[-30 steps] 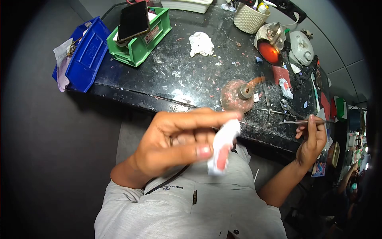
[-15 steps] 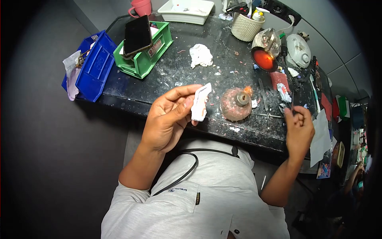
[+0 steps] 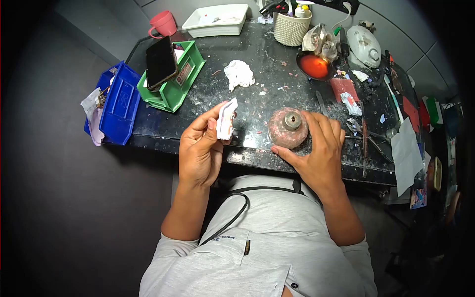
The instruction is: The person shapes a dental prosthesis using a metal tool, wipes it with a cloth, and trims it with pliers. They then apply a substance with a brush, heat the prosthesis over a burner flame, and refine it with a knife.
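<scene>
Fingers of my left hand [image 3: 200, 148] pinch a white cast [image 3: 226, 119] over the bench edge; my right hand [image 3: 316, 148] cups the round pink glass burner [image 3: 288, 128] on the black bench [image 3: 257, 54]; farther out, a green bin [image 3: 190, 74] carries a phone [image 3: 161, 62]; a blue bin [image 3: 118, 104] holds crumpled bits; a white tray [image 3: 215, 22] sits behind.

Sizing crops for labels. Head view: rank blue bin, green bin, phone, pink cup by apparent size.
1. blue bin
2. green bin, close to the blue bin; it lies farther from the camera and the phone covers part of it, so this order is unsure
3. phone
4. pink cup, smallest, but farthest away
</scene>
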A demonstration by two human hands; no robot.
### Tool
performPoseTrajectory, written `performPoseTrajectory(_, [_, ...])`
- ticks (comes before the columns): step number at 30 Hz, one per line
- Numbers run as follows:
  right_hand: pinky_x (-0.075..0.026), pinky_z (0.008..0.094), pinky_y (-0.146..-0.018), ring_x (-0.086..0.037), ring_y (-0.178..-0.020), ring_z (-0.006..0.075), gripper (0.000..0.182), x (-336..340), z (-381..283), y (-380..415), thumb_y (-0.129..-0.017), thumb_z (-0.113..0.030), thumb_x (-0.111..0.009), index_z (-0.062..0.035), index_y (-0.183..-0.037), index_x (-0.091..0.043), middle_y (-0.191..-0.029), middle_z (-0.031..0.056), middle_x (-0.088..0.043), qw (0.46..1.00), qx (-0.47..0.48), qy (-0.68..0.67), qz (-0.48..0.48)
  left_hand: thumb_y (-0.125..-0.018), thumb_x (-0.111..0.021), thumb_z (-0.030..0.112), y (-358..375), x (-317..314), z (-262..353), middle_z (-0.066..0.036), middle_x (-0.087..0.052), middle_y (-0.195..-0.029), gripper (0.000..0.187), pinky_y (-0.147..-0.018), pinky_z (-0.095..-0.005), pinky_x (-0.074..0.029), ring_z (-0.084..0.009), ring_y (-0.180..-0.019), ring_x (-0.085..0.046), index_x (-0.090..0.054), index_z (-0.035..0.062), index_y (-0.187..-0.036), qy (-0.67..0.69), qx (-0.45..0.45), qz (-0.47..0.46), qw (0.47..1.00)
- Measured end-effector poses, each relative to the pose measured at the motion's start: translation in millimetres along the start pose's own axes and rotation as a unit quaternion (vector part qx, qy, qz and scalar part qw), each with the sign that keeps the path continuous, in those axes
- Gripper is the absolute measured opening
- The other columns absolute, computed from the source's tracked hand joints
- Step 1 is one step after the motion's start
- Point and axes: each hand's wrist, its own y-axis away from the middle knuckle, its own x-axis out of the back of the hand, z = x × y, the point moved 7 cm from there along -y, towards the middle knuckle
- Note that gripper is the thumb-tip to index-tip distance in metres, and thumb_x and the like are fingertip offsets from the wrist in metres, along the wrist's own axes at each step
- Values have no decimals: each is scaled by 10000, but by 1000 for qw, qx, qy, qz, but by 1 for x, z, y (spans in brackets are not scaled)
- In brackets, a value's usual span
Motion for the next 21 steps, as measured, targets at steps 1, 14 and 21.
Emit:
performPoseTrajectory(1, [-374, 423, -981, -518, -1108, 300, 784, 0, 1, 0, -646, -408, -917, 16, -1225, -603, -1195, 136, -604, 1000, 4, -14, 10, -1045, -555, 200, 0, 0, 0, -158, -680, -1173, 434, -731, -259, -477, -129, -861, -614, -535, -87, -1370, -12, -2, 4, 1000])
performPoseTrajectory(14, [-477, 416, -919, -617, -1018, 325, 742, 13, -6, -1, -600, -244, -915, 1, -1214, -578, -1123, 157, -646, 969, 20, -245, 3, -1029, -588, 139, 7, -18, 7, -176, -676, -1210, 396, -897, -275, -546, -172, -1034, -681, -551, -113, -1333, -84, -51, -11, 995])
performPoseTrajectory(21, [-484, 413, -915, -621, -1001, 322, 725, 16, -19, -4, -593, -242, -918, 3, -1193, -593, -1063, 157, -641, 963, 55, -263, -19, -1019, -611, 123, 9, -27, 9, -156, -702, -1088, 353, -807, -258, -506, -132, -904, -651, -597, -89, -1301, -62, -40, -5, 997])
